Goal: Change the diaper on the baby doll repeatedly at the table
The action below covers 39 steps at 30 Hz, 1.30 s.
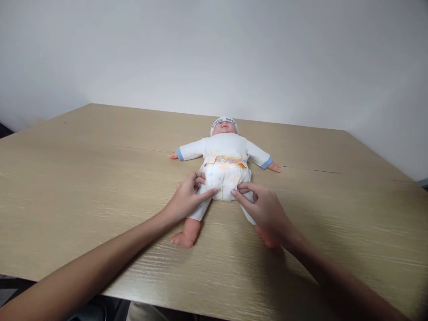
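Observation:
A baby doll (224,141) in a white outfit with blue cuffs and a lettered cap lies on its back, arms spread and feet toward me. Around its hips sits a white diaper (228,176) with a printed orange waistband fastened at the front. My left hand (190,195) holds the diaper's leg edge on the left, thumb on the front and fingers curled at the side. At the opposite leg edge, my right hand (262,203) pinches the diaper between thumb and fingers. The right hand partly hides one of the doll's legs.
The doll rests on a wooden table (117,187) with thin seams across its top. A pale wall (214,53) stands behind the far edge. The table's near edge runs below my forearms, with part of my clothing visible beneath it.

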{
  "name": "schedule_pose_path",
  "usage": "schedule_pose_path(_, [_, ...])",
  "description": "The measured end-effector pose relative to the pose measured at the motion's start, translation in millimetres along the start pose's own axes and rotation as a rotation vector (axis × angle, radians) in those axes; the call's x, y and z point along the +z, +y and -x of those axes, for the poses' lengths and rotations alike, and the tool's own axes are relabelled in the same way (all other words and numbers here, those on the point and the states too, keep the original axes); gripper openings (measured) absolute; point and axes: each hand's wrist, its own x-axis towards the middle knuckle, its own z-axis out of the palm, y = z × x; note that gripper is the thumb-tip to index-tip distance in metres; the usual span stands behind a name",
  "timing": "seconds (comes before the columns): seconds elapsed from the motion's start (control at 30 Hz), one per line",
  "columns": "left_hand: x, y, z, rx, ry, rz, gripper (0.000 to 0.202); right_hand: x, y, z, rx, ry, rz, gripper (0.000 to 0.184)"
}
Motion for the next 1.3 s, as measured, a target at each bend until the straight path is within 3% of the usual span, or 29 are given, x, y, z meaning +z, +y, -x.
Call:
schedule_pose_path(0.17, [-6.3,12.6,-2.8,-0.043,-0.099,-0.043,0.044,2.2,-1.8,-4.2,0.015,-0.04,-0.075,0.03])
schedule_pose_path(0.3, [-6.7,14.7,-4.3,-0.083,-0.197,0.08,0.047,2.3,-2.7,1.6,0.027,-0.021,-0.036,0.033])
schedule_pose_path(0.53, [-3.1,11.6,-4.8,-0.164,-0.219,0.343,0.041,4.7,0.9,2.7,0.016,-0.023,-0.066,0.04])
schedule_pose_path(0.7, [-5.3,12.2,-4.9,-0.208,-0.228,0.453,0.046,7.6,7.0,1.2,0.103,-0.058,-0.2,0.041])
schedule_pose_path(0.97, [-7.1,6.2,-6.5,-0.175,-0.237,0.431,0.045,4.3,1.6,3.4,0.149,-0.076,-0.28,0.035])
schedule_pose_path(1.17, [-5.9,9.4,-3.7,-0.039,-0.221,0.167,0.048,2.1,1.2,4.6,0.146,-0.09,-0.27,0.035])
schedule_pose_path(1.3, [-2.6,13.4,-3.3,-0.019,-0.206,0.156,0.042,1.2,-0.7,6.9,0.152,-0.073,-0.269,0.036])
